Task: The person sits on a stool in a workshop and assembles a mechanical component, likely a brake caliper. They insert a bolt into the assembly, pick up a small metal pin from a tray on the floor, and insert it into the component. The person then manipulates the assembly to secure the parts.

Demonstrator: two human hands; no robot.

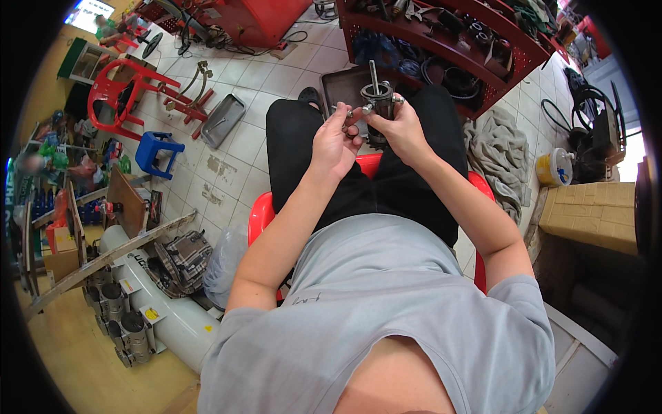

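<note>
Between my knees stands a dark metal cylinder (pixel 377 91) with a shiny rod (pixel 373 70) rising from its top and bolt-like fittings on its sides. My right hand (pixel 405 134) is wrapped round its near right side, the thumb close to a silvery fitting (pixel 367 109). Just left of the cylinder, my left hand (pixel 334 146) pinches a small metal fitting (pixel 349 113), partly covered by the fingers. Its exact kind is too small to tell. Beneath and beyond the cylinder lies a grey metal tray (pixel 334 84), partly hidden by my hands and legs.
A red shelf rack (pixel 441 43) with metal parts and hoses stands ahead. To the left are a red chair (pixel 103 96), a blue stool (pixel 157 153) and another tray (pixel 224 119). At right lie a grey cloth (pixel 498 155), a yellow-white bucket (pixel 554 168) and a cardboard box (pixel 589 215).
</note>
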